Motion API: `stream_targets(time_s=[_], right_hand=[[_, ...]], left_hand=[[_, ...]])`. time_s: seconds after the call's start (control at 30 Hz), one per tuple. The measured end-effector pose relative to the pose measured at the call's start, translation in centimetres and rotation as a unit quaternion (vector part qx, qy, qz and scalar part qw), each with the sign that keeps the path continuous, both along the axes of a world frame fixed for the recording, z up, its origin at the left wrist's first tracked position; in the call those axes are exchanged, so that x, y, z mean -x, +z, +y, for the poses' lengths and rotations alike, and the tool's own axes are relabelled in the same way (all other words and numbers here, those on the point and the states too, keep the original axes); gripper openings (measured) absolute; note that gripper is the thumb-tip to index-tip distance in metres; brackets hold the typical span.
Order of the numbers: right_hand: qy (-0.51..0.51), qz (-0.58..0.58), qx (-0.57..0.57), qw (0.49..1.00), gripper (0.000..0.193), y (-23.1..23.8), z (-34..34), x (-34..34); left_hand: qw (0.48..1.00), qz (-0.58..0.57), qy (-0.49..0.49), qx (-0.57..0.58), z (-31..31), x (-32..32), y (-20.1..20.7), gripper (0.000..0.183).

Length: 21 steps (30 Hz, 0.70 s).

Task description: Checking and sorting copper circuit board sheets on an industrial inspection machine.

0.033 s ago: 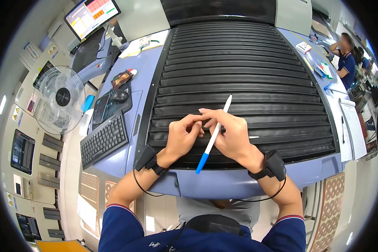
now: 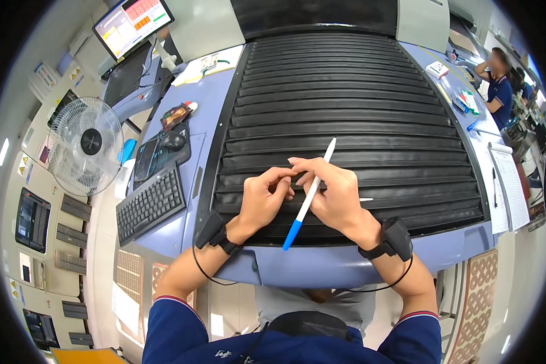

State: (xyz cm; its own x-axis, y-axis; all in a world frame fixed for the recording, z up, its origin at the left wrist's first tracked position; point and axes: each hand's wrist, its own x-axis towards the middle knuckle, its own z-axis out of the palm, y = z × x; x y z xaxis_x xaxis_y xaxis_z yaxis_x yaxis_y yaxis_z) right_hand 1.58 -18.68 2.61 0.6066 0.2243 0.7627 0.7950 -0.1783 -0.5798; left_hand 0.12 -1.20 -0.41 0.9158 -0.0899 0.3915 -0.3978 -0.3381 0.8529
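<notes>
My right hand is closed around a white pen with a blue end. The pen slants, blue end toward me and white end away. A thin pale tip shows just past that hand's wrist side; the rest of it is hidden. My left hand is closed, its fingers curled and fingertips meeting those of my right hand. Whatever may be pinched between them is too small or hidden to name. Both hands are over the near part of the black ribbed bellows cover.
On the left ledge are a black keyboard, a mouse and a crumpled packet. A fan stands farther left, below a monitor. A clipboard with paper lies at right. Another person sits beyond.
</notes>
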Motion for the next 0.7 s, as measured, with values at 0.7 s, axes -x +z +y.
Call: stream_targets(time_s=[0.7], right_hand=[[-0.119,0.170,-0.070,0.976,0.026,-1.7,-2.1,-4.9]], left_hand=[[0.989,-0.090,0.120,0.018,3.0,-2.3,1.3,0.010]])
